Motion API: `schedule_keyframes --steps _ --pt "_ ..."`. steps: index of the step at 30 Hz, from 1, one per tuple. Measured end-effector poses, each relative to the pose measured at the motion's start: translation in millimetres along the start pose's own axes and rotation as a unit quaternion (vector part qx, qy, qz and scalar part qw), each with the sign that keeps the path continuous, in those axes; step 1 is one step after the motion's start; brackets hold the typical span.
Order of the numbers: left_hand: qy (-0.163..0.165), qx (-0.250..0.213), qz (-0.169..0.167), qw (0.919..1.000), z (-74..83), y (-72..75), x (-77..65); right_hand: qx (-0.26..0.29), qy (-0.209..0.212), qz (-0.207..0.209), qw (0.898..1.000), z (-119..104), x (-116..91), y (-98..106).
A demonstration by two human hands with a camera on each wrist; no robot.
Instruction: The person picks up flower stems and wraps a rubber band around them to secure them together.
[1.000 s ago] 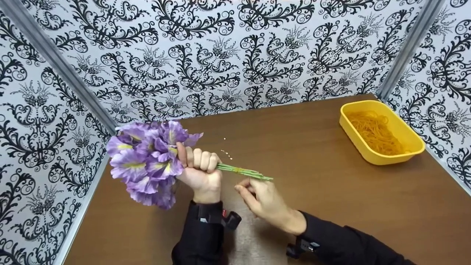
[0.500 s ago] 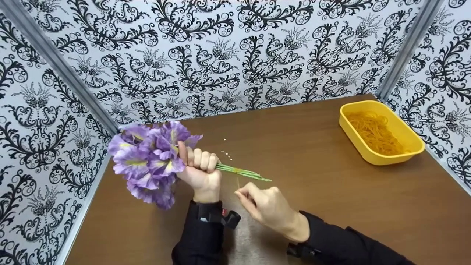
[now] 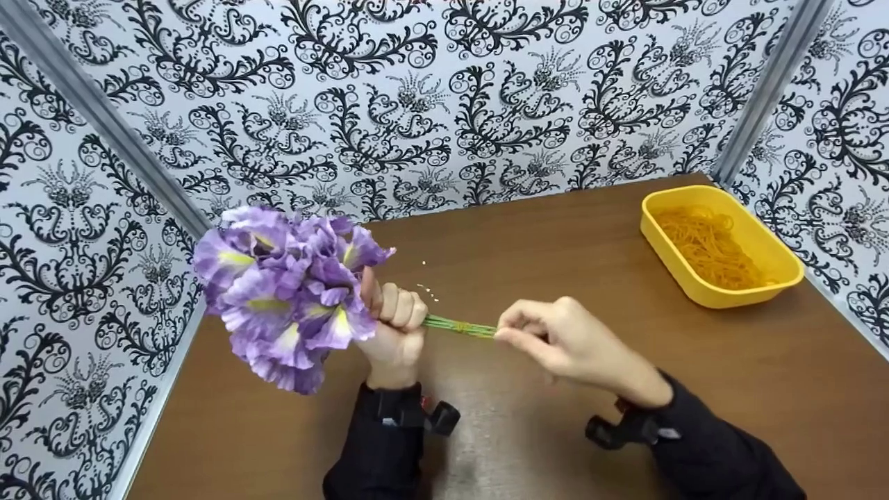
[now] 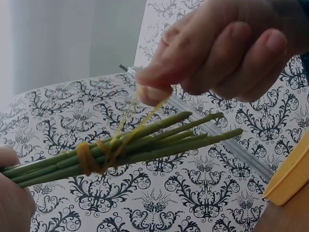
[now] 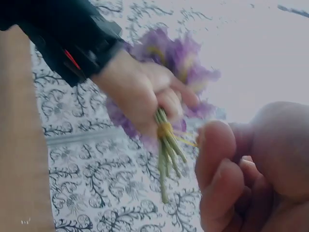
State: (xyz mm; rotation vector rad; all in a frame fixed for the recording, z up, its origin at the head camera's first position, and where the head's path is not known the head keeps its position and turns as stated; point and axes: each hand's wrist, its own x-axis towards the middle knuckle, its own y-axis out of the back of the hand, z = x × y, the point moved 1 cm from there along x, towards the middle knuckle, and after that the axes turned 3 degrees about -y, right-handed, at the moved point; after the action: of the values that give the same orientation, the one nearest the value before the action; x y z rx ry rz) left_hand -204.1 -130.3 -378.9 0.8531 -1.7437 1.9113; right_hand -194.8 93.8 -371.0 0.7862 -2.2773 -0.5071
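Observation:
A bunch of purple artificial irises (image 3: 285, 298) is gripped by my left hand (image 3: 396, 337), blooms toward the left. Green stems (image 4: 159, 137) stick out past the little-finger side of that hand. Around them is wound a yellow rubber band (image 4: 86, 157), in several turns just beyond the fist. One loop of the band is stretched away from the stems, as the left wrist view shows. Its far end is pinched between thumb and forefinger of my right hand (image 3: 580, 347), close to the stem tips. In the right wrist view, right fingers (image 5: 219, 145) hold the taut strand.
A yellow plastic tub (image 3: 715, 295) stands at the far right of the brown table (image 3: 555, 243), with many rubber bands (image 3: 708, 250) inside. Patterned walls (image 3: 444, 104) enclose the table at the back and sides. Small white specks mark the tabletop beyond the left hand.
My right hand has moved from below the stems up and right to their tips, drawing out the rubber band's loop. The left hand and irises have shifted and turned slightly.

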Motion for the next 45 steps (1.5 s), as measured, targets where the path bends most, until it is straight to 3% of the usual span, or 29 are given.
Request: schedule_keyframes --steps 3,6,20,27,31,38,45 --pt "0.009 0.003 0.009 0.9999 -0.9 -1.8 0.2 0.012 -0.044 -0.024 0.999 2.2 -1.4 9.1" --pt "0.006 0.011 0.027 0.9995 -0.2 -1.0 1.1 0.009 -0.059 -0.038 0.997 3.7 -1.2 13.9" --pt "0.011 -0.034 0.108 0.9936 3.8 0.0 0.2 -0.022 -0.029 -0.074 0.997 10.1 -2.5 19.7" --pt "0.019 -0.050 0.104 0.9931 5.1 -1.0 0.0 -0.019 -0.008 -0.098 0.995 13.3 -0.6 19.5" --pt "0.030 -0.068 0.096 0.9926 4.8 -1.1 0.4 -0.032 0.021 -0.095 0.995 16.2 1.7 17.9" --pt "0.049 -0.122 0.099 0.9863 3.4 -1.0 0.8 -0.102 0.128 -0.070 0.984 25.7 6.1 14.6" --pt "0.062 -0.117 0.096 0.9865 1.7 -2.0 0.5 -0.062 0.169 -0.102 0.978 33.1 9.0 17.7"
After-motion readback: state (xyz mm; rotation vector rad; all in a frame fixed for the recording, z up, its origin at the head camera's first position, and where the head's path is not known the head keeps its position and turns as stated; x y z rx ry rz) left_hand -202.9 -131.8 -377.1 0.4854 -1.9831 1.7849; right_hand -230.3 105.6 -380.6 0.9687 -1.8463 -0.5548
